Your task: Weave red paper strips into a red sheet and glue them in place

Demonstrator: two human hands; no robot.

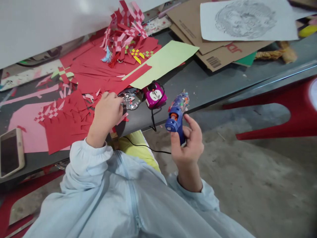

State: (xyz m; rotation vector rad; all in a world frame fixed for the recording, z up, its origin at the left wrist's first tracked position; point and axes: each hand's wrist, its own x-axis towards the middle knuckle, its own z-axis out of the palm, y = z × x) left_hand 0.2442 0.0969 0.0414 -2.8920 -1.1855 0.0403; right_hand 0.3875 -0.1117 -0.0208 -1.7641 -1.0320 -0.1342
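In my right hand (pixel 189 142) is a blue hot glue gun (pixel 177 115) with orange inside its rear end and glittery bits along its front. My fingers wrap its handle, just off the table's front edge. My left hand (pixel 106 110) is over the red paper, fingers curled in; whatever they may pinch is hidden. Beside those fingers sits a clear dish (pixel 133 99) of small shiny beads or sequins. A purple power socket (pixel 155 95) with a white face design and a black cord stands between the dish and the glue gun.
Cut red paper (pixel 91 71), woven strips (pixel 126 33) and a pale green sheet (pixel 164 62) cover the table. A phone (pixel 11 152) lies at left. Cardboard (pixel 215 59) and a drawing (pixel 247 19) lie at back right. A red stool (pixel 294 109) stands at right.
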